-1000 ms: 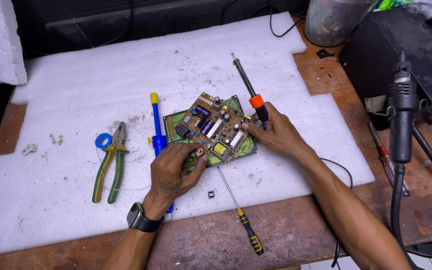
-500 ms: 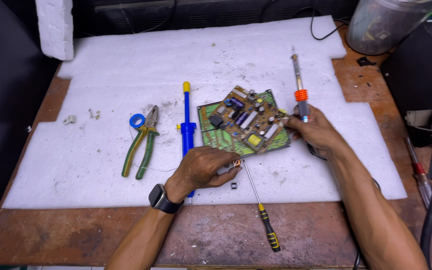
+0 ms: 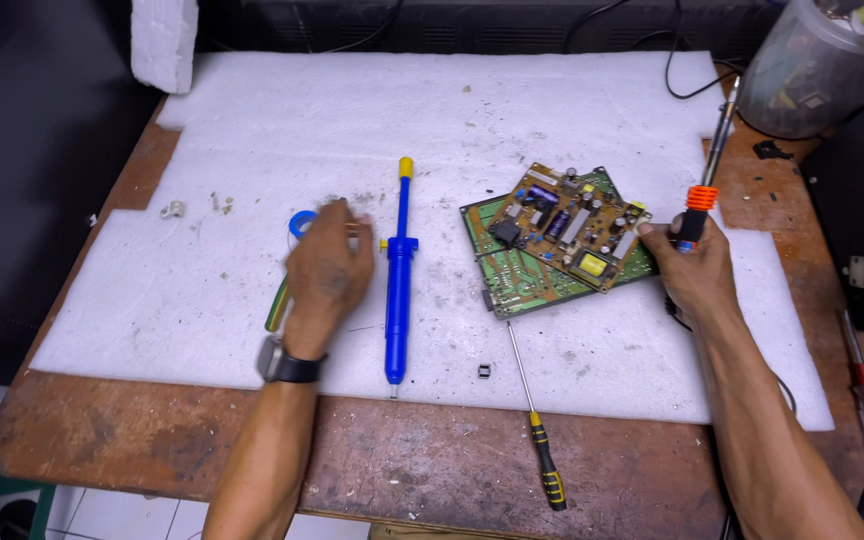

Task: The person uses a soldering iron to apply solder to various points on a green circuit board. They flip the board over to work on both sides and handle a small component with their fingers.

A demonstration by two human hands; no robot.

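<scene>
In the head view, the left hand (image 3: 327, 270) lies curled over the pliers (image 3: 278, 300) near the white foam mat's (image 3: 252, 130) left edge. The right hand (image 3: 692, 268) grips the soldering iron (image 3: 700, 195) beside the circuit boards (image 3: 557, 240), toward the mat's right edge. A blue desoldering pump (image 3: 399, 270) lies between the hands.

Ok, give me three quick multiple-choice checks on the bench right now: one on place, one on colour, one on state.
1. The blue desoldering pump lies:
A. between left hand and circuit boards
B. right of the boards
C. off the foam

2. The screwdriver handle is:
A. red
B. black and yellow
C. green

3. The right hand:
A. lies flat and empty
B. grips the soldering iron
C. lifts the boards

Answers: 1 A, it sits between the left hand and the circuit boards. 2 B, striped grip. 3 B, fingers wrap the soldering iron.
</scene>
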